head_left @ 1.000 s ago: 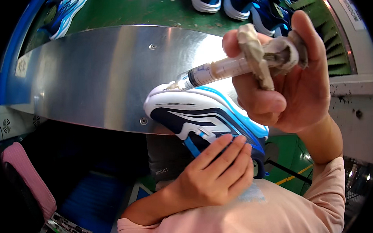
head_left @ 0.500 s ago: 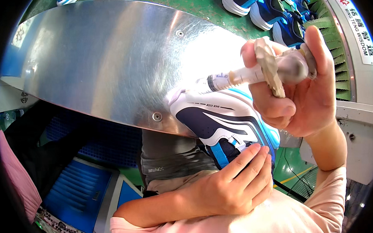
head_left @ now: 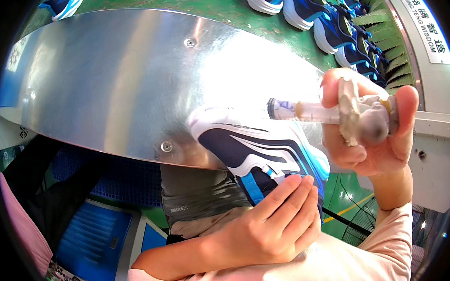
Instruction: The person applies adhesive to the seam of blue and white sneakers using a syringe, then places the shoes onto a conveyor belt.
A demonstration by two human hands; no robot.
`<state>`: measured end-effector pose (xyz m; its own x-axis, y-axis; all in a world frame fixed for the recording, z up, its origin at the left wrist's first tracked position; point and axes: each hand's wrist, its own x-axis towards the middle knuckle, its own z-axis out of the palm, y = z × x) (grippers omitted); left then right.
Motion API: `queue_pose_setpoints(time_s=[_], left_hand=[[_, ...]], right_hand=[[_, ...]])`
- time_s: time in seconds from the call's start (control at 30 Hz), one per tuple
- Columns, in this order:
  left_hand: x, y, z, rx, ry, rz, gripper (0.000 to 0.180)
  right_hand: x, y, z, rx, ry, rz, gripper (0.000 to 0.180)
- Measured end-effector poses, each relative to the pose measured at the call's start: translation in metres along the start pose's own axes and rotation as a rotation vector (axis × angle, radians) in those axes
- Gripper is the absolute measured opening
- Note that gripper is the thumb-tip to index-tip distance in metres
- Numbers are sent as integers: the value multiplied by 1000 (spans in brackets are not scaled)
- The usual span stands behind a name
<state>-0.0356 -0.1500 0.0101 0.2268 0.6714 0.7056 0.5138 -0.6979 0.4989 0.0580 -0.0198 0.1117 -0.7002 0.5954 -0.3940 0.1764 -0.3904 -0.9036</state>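
Note:
A white and dark navy sports shoe (head_left: pixel 250 147) with light blue trim lies tilted at the near edge of a metal table, its sole side toward the far right. My left hand (head_left: pixel 281 221) grips it by the opening, fingers bent over the collar and the thumb hidden. My right hand (head_left: pixel 370 134) is wrapped around a clear plastic syringe (head_left: pixel 316 112). Lumpy beige material is wrapped around the syringe's flange and plunger end. The syringe points left, its front end over the shoe's sole edge; glare hides the tip.
The shiny metal table (head_left: pixel 92 81) has rounded edges and bolts. Beyond it, several blue and white shoes (head_left: pixel 325 28) stand in rows beside green bristle-like strips (head_left: pixel 394 52). Another shoe (head_left: pixel 64 6) is at the far left. A blue louvred cabinet (head_left: pixel 91 242) and a person's pink sleeve (head_left: pixel 23 224) are at left.
My right hand and the syringe have moved down and slightly right, away from the shoe's toe. The syringe lies more level. The view has shifted a little; my left hand keeps its hold.

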Motion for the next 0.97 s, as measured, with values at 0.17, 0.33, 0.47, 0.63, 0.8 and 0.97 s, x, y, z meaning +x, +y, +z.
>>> queue_pose_setpoints(time_s=[0.17, 0.33, 0.47, 0.63, 0.8, 0.97], left_hand=[[7, -1, -9, -43, -37, -63, 6], [6, -3, -21, -18, -133, -67, 8], [7, -6, -29, -1, -174, -66, 10], [10, -12, -39, 30, -215, -61, 10], [10, -29, -51, 61, -236, -30, 14], [6, -45, -64, 125, -206, -24, 9]], right_hand=[[-18, 4, -10, -1, 76, -75, 79], [-38, 19, -14, 59, 108, -140, 80], [-58, 37, -17, 216, 51, -177, 94], [-73, 48, -12, 329, 103, -110, 97], [-75, 48, -6, 174, 169, 61, 97], [-79, 65, -4, 264, 124, -31, 97]])
